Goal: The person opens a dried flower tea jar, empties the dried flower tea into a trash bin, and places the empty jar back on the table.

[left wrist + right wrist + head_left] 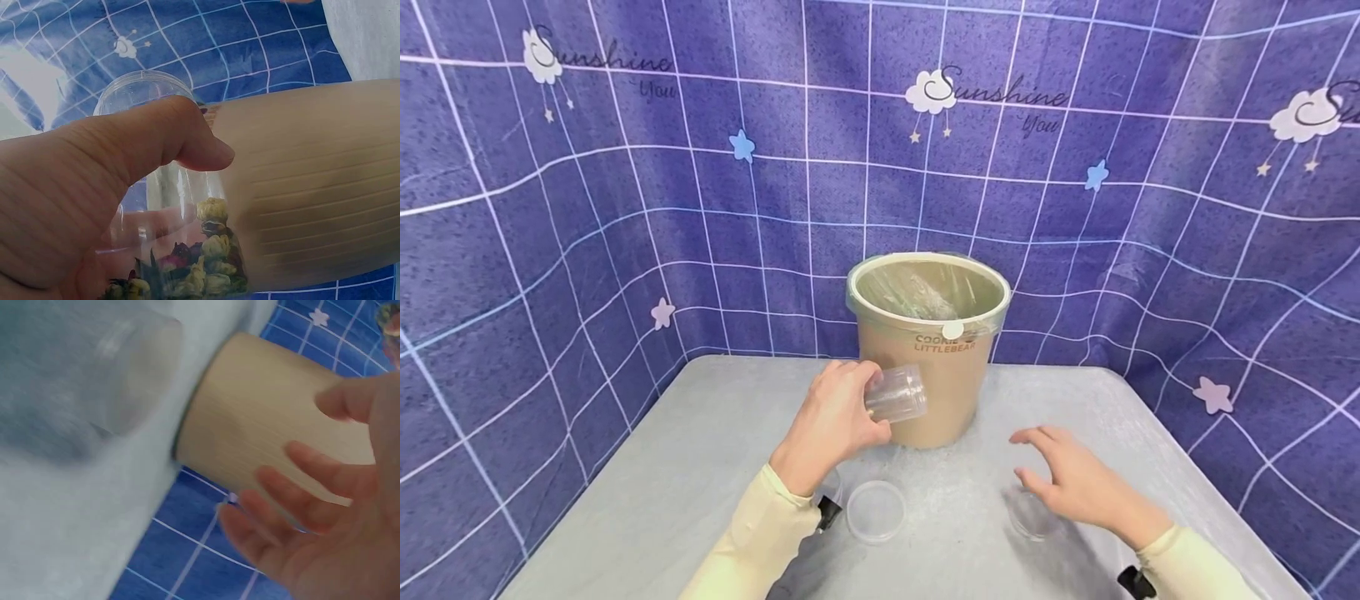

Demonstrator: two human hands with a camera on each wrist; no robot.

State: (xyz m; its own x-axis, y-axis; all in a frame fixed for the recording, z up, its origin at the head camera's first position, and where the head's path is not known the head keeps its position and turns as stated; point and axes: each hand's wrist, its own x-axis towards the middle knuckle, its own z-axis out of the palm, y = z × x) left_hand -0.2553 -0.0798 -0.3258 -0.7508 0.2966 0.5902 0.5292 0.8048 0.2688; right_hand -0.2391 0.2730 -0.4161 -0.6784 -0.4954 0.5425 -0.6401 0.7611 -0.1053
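My left hand (835, 412) grips a clear plastic jar (901, 393), which lies tilted in front of a tan bin (925, 392). Dried flower buds (215, 250), yellowish and dark red, are gathered at one end of that jar in the left wrist view. The thumb crosses the jar's side; the other fingers are mostly hidden behind it. My right hand (1071, 479) hovers above the table at the right with its fingers spread and relaxed, holding nothing. Below it stands another clear container (1036, 521), blurred in the right wrist view.
A round clear lid (877, 512) lies on the grey table (737, 417). Partly covered by the left wrist is another clear round piece (831, 483). The bin has a plastic liner over its pale rim (925, 320). A blue grid-patterned curtain (775, 208) surrounds the table.
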